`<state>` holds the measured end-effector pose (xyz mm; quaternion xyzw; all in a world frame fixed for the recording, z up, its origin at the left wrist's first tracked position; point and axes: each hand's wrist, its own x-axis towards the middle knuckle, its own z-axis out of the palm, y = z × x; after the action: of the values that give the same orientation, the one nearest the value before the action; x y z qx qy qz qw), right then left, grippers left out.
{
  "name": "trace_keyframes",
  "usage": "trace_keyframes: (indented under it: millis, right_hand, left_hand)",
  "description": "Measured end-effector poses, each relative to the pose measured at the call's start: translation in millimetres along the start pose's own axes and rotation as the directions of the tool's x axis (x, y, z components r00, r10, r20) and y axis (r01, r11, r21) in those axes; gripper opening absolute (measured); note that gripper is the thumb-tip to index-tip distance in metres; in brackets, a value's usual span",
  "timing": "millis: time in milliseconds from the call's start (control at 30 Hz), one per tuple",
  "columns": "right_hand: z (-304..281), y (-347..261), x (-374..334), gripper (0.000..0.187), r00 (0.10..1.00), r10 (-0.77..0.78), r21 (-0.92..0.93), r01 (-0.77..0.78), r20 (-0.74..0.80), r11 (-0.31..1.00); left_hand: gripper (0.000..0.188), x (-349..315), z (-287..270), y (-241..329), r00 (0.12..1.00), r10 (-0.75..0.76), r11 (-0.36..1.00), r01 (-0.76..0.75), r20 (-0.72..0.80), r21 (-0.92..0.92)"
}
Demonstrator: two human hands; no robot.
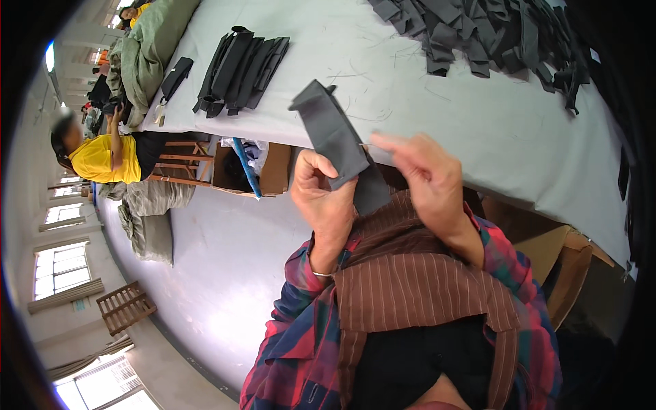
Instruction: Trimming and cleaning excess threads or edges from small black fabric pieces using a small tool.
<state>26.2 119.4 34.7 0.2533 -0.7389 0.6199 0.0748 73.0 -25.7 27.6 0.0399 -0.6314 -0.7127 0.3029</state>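
Observation:
A folded strip of dark grey cloth (331, 133) is pinched between the thumb and fingers of my left hand (324, 191). Its upper end sticks up tilted over the table's near edge, and its lower end hangs down in front of my striped brown apron. Just right of the strip is my right hand (430, 178), smeared by motion, its index finger pointing at the cloth's edge. A small thin glint shows by that fingertip, too small to name. Whether the right fingers grip anything is not visible.
Neatly laid dark strips (239, 72) lie on the pale table (396, 89), with a loose heap of grey pieces (492, 34) at the far right. Below the edge stand a cardboard box (275, 171) and a wooden stool (181, 164). A person in yellow (102, 157) works at left.

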Motion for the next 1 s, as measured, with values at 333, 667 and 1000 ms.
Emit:
trace_keyframes:
  millis: [333, 667, 1000]
  right_hand:
    - [-28, 0, 13, 0.027, 0.969, 0.240, 0.212, -0.247, 0.058, 0.946]
    - [-20, -4, 23, 0.024, 0.979, -0.136, 0.061, 0.128, 0.153, 0.990]
    - [-15, -1, 22, 0.026, 0.892, -0.431, -0.316, 0.451, 0.136, 0.835]
  left_hand:
    - [0.023, 11, -7, 18, 0.956, -0.277, 0.928, 0.292, 0.097, -0.233]
    - [0.027, 10, -21, 30, 0.925, -0.381, 0.921, 0.379, -0.002, 0.084]
    - [0.025, 10, -17, 38, 0.828, -0.559, 0.826, 0.561, 0.050, -0.057]
